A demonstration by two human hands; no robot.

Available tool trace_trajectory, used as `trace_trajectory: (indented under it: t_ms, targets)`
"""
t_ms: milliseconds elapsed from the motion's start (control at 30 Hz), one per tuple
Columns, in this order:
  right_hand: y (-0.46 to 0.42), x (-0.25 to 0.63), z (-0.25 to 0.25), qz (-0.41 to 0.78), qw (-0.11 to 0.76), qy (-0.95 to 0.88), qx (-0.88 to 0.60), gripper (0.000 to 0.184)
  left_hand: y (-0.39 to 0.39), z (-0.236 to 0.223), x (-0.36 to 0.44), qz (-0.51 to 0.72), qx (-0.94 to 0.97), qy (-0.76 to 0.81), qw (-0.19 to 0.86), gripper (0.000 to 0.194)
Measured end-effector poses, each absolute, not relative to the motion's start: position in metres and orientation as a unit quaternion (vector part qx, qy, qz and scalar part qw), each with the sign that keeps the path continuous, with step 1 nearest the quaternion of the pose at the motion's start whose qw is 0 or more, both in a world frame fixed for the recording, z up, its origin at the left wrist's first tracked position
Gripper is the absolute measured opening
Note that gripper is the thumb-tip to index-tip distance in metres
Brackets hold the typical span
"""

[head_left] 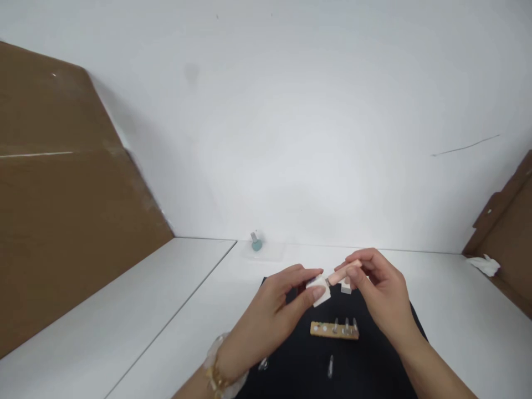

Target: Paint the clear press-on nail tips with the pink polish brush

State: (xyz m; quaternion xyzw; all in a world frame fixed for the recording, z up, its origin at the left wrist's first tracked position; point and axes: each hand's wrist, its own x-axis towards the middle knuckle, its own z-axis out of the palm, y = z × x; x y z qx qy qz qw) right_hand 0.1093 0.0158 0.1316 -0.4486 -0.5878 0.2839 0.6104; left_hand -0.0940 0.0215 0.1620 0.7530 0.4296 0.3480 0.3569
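Note:
My left hand (291, 296) is closed around a small white squarish nail polish bottle (321, 292), tilted toward the right. My right hand (376, 288) pinches its long pink cap (343, 273). A narrow greyish part shows between cap and bottle; I cannot tell if it is the neck or the brush. Both hands are raised over a black mat (299, 371). Below them lies a wooden strip (328, 330) with white dots and several clear nail tips (346, 326) standing toward its right end.
A loose clear nail tip (331, 367) lies on the mat, and a small shiny clear piece (263, 364) is near my left wrist. Behind the hands sits a white block (346, 287). A teal bottle (256, 244) stands by the wall; crumpled white tissue (485, 265) lies at right.

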Motion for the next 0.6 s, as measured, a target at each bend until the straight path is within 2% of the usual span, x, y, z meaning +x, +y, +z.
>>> trace_trajectory:
  t_ms: [100, 333, 467, 600]
  targets:
    - [0.021, 0.109, 0.126, 0.338, 0.657, -0.533, -0.413, 0.020, 0.022, 0.170, -0.089, 0.331, 0.751, 0.426, 0.381, 0.038]
    - [0.022, 0.108, 0.124, 0.323, 0.697, -0.491, -0.411, 0.025, 0.028, 0.182, -0.080, 0.311, 0.744, 0.411, 0.424, 0.034]
    - [0.021, 0.104, 0.126, 0.340, 0.691, -0.488, -0.411, 0.029, 0.035, 0.181, -0.080, 0.289, 0.720, 0.400, 0.488, 0.037]
    - [0.020, 0.101, 0.129, 0.345, 0.673, -0.509, -0.412, 0.036, 0.038, 0.178, -0.081, 0.298, 0.702, 0.420, 0.492, 0.040]
